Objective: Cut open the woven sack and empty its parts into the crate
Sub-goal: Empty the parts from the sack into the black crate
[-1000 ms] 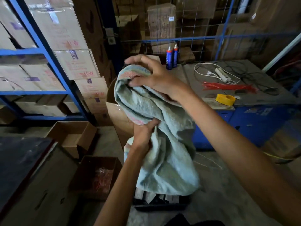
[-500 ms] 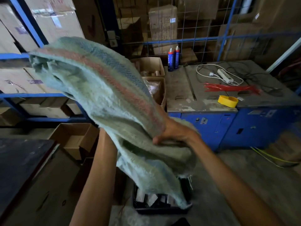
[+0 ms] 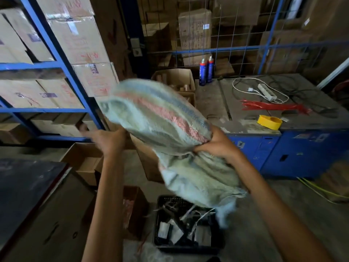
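The woven sack [image 3: 156,118] is pale green with pink and blue stripes, limp and blurred by motion. It hangs in mid-air in front of me. My right hand [image 3: 215,145] grips a bunched fold at its middle, and the frayed lower end dangles over the black plastic crate [image 3: 188,249] on the floor. Several small grey and white parts [image 3: 181,231] lie inside the crate. My left hand [image 3: 107,138] is at the sack's left edge, its fingers spread towards the left and holding nothing.
A blue workbench [image 3: 283,152] at right carries a yellow tape roll [image 3: 269,121], red ties [image 3: 273,107], a power strip [image 3: 267,91] and two spray cans [image 3: 205,71]. A blue rack [image 3: 62,59] with cartons stands at left. Open cardboard boxes [image 3: 85,161] and a dark tabletop [image 3: 24,186] flank the crate.
The sack has swung down from high on the left to the middle. My left hand has come off it and now shows beside it. My right hand keeps its grip.
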